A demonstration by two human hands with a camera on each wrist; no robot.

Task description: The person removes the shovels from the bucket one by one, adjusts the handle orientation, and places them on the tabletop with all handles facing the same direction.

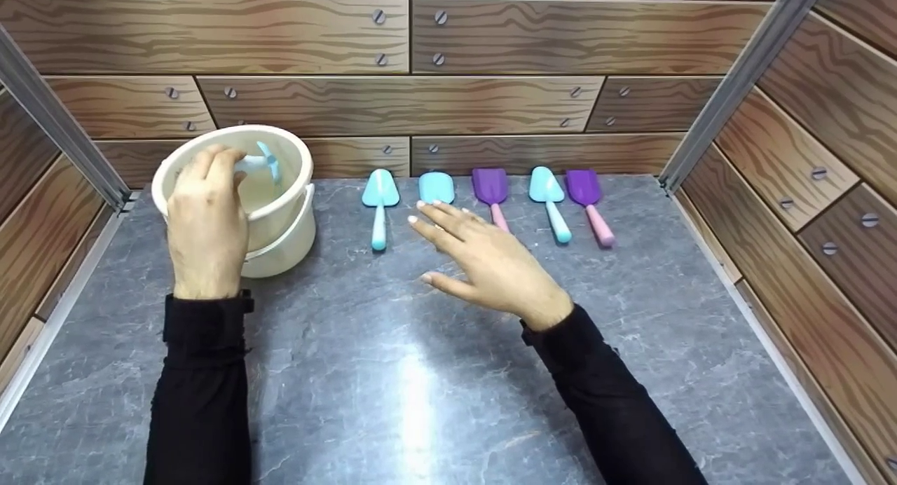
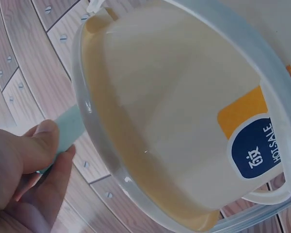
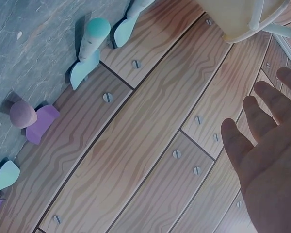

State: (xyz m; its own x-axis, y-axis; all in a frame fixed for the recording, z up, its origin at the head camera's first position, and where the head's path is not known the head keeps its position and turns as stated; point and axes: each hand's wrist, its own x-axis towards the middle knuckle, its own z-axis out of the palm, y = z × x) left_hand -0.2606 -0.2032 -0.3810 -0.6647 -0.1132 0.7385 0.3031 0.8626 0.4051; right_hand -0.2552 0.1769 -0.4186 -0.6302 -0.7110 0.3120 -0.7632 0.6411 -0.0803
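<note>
My left hand [image 1: 208, 219] is at the mouth of a cream bucket [image 1: 284, 254] and pinches the pale handle of a light blue toy rake [image 1: 269, 164]. The rake's head is over the bucket's opening; in the left wrist view its mint handle [image 2: 70, 127] sits between thumb and fingers, by the rim. My right hand [image 1: 490, 261] is spread with straight fingers and holds nothing. It appears above the table near a light blue toy shovel [image 1: 436, 187], whose handle it hides, and a purple shovel [image 1: 490, 184] with a pink handle.
Along the back wall lie a light blue trowel [image 1: 380, 190], another blue trowel [image 1: 546, 186] and a second purple shovel [image 1: 584, 186], in one row with the other shovels. Wood-patterned panels [image 1: 504, 36] enclose the grey marbled table [image 1: 336, 401]. The bucket's white handle [image 1: 298, 219] hangs down.
</note>
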